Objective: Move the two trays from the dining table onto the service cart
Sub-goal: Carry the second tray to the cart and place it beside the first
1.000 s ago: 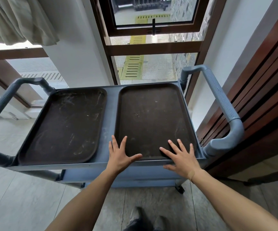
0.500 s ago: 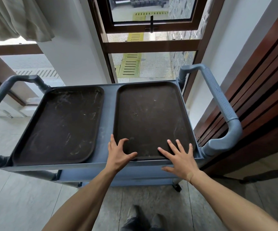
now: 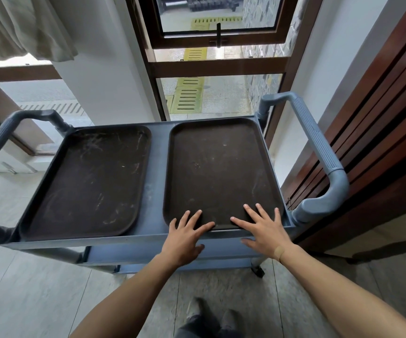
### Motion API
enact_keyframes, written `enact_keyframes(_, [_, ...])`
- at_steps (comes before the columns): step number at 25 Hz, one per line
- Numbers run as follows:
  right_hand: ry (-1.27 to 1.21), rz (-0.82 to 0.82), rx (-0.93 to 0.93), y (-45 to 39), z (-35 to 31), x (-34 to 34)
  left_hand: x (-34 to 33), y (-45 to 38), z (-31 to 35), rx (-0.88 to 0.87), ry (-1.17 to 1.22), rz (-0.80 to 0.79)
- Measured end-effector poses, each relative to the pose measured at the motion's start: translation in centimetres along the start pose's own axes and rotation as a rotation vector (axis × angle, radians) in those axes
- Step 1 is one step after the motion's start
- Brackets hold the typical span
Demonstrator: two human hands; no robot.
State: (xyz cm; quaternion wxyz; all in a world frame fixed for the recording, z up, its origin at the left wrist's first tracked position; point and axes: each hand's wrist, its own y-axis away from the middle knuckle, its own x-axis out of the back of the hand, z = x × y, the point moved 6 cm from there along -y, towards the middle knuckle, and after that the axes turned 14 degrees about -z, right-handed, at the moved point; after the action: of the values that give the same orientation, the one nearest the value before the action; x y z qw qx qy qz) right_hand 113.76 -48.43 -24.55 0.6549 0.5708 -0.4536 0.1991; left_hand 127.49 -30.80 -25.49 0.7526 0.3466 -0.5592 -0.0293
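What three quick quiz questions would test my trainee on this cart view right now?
1. True or false: both trays lie on the cart.
2. Which tray do the fingers of the left hand and right hand rest on: A the left tray, B the right tray?
3. Fill in: beyond the cart stands a ____.

Key: 1 true. 2 B. 3 window.

Pale grey tiled floor (image 3: 26,289) underfoot, a white plastered wall (image 3: 104,76) ahead. A brown-framed glass window (image 3: 217,32) lets daylight in — wet pavement with yellow drain grates (image 3: 187,98) lies outside. A dark reddish wooden slatted panel (image 3: 380,123) runs along the right; a cream curtain (image 3: 19,25) hangs upper left.
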Motion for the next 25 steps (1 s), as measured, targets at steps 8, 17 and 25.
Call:
enact_keyframes(8, [-0.045,-0.031,0.042,1.0,0.0,0.0,0.8,0.6,1.0,-0.044,0.121,0.039])
enact_keyframes(17, [-0.128,0.141,-0.033,2.4,-0.5,-0.3,1.1,2.0,0.5,0.024,0.174,0.234])
enact_keyframes(25, [-0.15,0.158,-0.022,2.5,-1.7,0.4,1.3,1.7,1.4,0.039,0.104,0.232])
